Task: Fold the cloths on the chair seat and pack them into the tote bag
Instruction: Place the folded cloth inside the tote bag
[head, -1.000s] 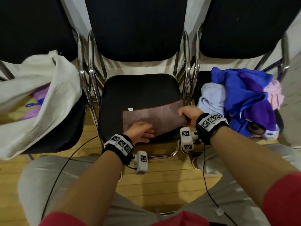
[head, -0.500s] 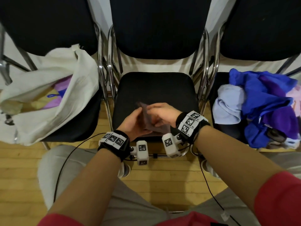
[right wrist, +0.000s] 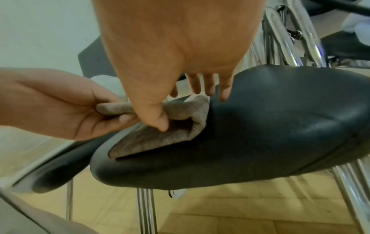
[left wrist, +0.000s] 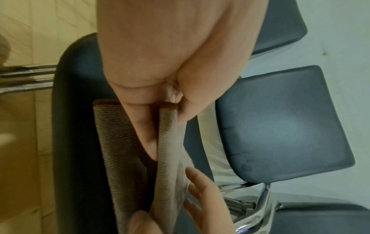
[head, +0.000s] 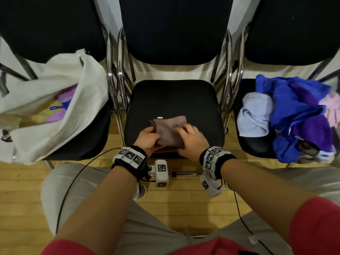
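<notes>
A brown cloth (head: 169,126) lies folded small near the front of the middle chair's black seat (head: 174,96). My left hand (head: 150,137) pinches the cloth's left edge; the right wrist view shows that hand (right wrist: 80,107) gripping the upper layer (right wrist: 112,109). My right hand (head: 191,137) rests on top with straight, spread fingers, its thumb (right wrist: 160,123) tucked into the fold. The white tote bag (head: 36,89) sits open on the left chair, with purple and yellow cloths (head: 62,109) inside. Several loose blue, purple and pink cloths (head: 294,115) are heaped on the right chair.
Chrome chair frames (head: 114,85) stand between the three seats. Black backrests (head: 174,24) rise behind them. Below the seats is a wooden floor (head: 184,203), with my knees in light trousers and thin black cables (head: 79,173) running from the wrist bands.
One second ago the brown cloth was a long strip held at both ends. My hands came together, and now it lies folded smaller on the seat under both hands.
</notes>
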{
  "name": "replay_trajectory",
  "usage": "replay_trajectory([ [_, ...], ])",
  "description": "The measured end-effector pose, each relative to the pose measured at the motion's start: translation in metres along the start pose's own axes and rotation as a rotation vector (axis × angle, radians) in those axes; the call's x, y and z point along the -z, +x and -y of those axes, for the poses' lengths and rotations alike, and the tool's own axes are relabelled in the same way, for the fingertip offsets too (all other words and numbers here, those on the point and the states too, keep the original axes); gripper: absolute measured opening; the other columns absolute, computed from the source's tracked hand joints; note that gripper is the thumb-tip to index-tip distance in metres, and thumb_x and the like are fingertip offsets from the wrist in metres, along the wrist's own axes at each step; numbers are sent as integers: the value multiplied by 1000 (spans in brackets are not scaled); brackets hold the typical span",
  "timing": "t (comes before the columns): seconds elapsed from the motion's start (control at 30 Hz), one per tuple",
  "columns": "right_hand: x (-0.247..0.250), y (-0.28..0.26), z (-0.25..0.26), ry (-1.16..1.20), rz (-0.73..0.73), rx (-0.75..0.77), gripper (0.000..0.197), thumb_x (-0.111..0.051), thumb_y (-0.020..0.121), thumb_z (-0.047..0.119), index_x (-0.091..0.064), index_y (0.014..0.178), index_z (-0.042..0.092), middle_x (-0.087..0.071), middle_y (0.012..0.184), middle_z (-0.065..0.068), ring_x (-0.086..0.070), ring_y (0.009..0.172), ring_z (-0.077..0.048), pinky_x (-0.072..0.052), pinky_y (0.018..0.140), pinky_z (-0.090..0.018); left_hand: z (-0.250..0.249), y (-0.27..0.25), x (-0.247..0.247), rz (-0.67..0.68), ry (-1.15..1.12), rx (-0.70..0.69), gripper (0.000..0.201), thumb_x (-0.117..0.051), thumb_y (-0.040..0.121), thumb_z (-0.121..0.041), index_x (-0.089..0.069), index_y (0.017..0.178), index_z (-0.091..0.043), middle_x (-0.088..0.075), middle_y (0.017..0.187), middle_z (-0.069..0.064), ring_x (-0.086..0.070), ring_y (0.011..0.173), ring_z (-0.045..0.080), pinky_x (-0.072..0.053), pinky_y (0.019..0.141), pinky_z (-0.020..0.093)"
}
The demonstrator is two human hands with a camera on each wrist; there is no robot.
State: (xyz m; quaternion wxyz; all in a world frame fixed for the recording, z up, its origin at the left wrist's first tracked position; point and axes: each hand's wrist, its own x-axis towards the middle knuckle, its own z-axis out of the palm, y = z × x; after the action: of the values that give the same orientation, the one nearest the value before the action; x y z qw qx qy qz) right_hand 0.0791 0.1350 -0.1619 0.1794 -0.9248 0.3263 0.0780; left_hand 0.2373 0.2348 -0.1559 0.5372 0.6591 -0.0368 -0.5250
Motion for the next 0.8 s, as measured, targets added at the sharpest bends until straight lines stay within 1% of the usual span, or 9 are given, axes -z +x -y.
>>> replay_trajectory([
  [0.13, -8, -2, -4, -97, -54, -27, 77, -67, 85, 30, -28, 151, 28, -22, 158, -6, -28, 141, -29, -35, 112, -44, 10, 15, 4, -136, 183, -47, 46, -54, 92, 2, -55, 134, -15, -67, 118, 12, -67, 103, 30, -60, 85, 49],
  [0.2, -12, -5, -7, -147, -69, 11, 71, -64, 86, 22, -33, 149, 26, -26, 156, -8, -31, 139, -31, -37, 110, -45, 17, 17, 5, -196, 256, -97, 43, -53, 90, 3, -59, 129, -13, -67, 116, 12, -66, 100, 30, -61, 80, 47],
  [0.27, -15, -7, -11, -181, -60, 48, 66, -63, 87, 20, -38, 147, 25, -29, 155, -10, -34, 137, -32, -38, 109, -45, 22, 18, 6, -247, 369, -168, 36, -53, 89, 3, -62, 119, -14, -68, 108, 7, -65, 96, 25, -59, 74, 35],
  [0.33, -16, -9, -15, -208, -25, 64, 65, -63, 86, 28, -39, 147, 26, -28, 155, -11, -34, 137, -32, -36, 110, -46, 25, 20, 8, -265, 403, -210, 34, -56, 87, 0, -61, 115, -20, -68, 106, 3, -66, 99, 26, -60, 78, 39],
  [0.43, -15, -10, -17, -233, -22, 81, 65, -55, 89, 56, -40, 146, 29, -26, 157, -9, -31, 140, -30, -35, 112, -46, 24, 20, 9, -273, 475, -203, 43, -60, 88, -5, -57, 128, -20, -67, 115, 4, -66, 101, 25, -61, 82, 46],
  [0.53, -12, -5, -15, -199, -96, 130, 55, -41, 97, 58, -45, 144, 29, -25, 160, -5, -27, 144, -28, -32, 114, -47, 19, 16, 11, -309, 643, -233, 50, -66, 87, -9, -56, 134, -21, -68, 118, 3, -63, 110, 22, -53, 97, 42],
  [0.63, -14, 3, -14, -211, -51, 165, 51, -36, 102, 50, -35, 150, 32, -14, 165, -4, -16, 150, -28, -25, 119, -47, 19, 15, 15, -299, 780, -220, 61, -72, 86, -13, -49, 142, -19, -65, 121, 3, -60, 116, 24, -48, 102, 37],
  [0.73, -19, 6, -17, -280, 76, 126, 55, -30, 105, 49, -16, 157, 37, 0, 168, -2, -4, 153, -29, -15, 122, -48, 19, 12, 17, -314, 837, -221, 65, -74, 85, -14, -47, 144, -17, -59, 99, -3, -59, 102, 19, -46, 92, 32],
  [0.8, -21, 5, -19, -307, 128, 110, 60, -31, 104, 51, -7, 158, 39, 7, 167, -1, -1, 153, -30, -11, 123, -48, 17, 10, 19, -339, 835, -231, 65, -76, 84, -14, -48, 142, -16, -57, 92, -5, -57, 96, 16, -46, 89, 31],
])
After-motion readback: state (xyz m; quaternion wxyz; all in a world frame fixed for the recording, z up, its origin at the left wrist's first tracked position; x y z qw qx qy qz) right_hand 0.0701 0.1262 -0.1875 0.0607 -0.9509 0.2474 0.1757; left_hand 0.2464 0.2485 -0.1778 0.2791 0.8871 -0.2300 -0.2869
